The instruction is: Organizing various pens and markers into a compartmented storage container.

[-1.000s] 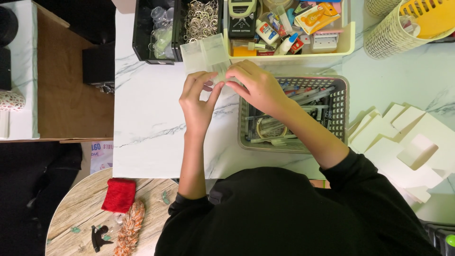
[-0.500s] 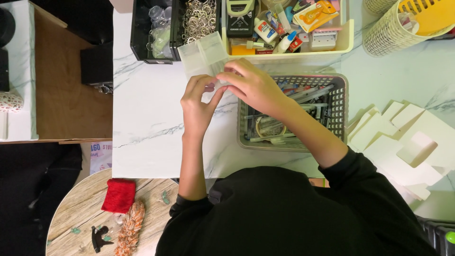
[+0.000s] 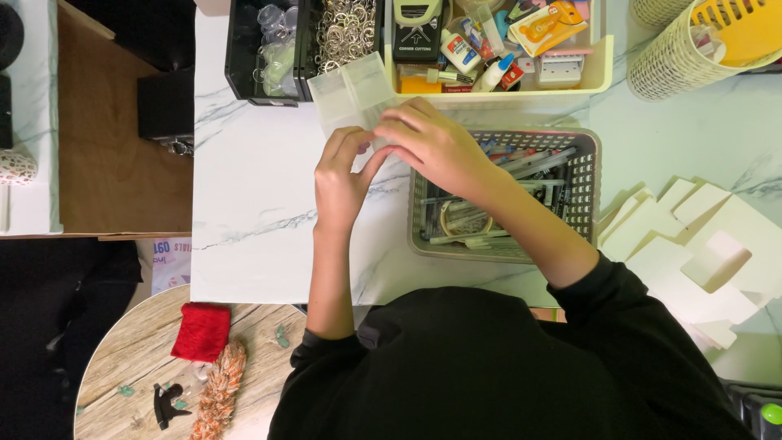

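Both hands meet over the white marble table (image 3: pixel 252 204), gripping a small stack of clear plastic bags (image 3: pixel 350 94). My left hand (image 3: pixel 340 175) pinches the bags' lower edge from the left. My right hand (image 3: pixel 436 147) covers the lower right corner, fingers curled on them. The bags' upper part sticks out toward the far trays. My black sleeves and body fill the bottom of the view.
A grey mesh basket (image 3: pixel 582 167) of pens sits under my right forearm. Behind are a black box of metal rings (image 3: pixel 342 33), a cream tray of glue and tape (image 3: pixel 599 73), a woven basket (image 3: pixel 668 61). White card cutouts (image 3: pixel 700 244) lie right.
The hands and bags have barely shifted; the fingers work slightly at the bags' lower edge.
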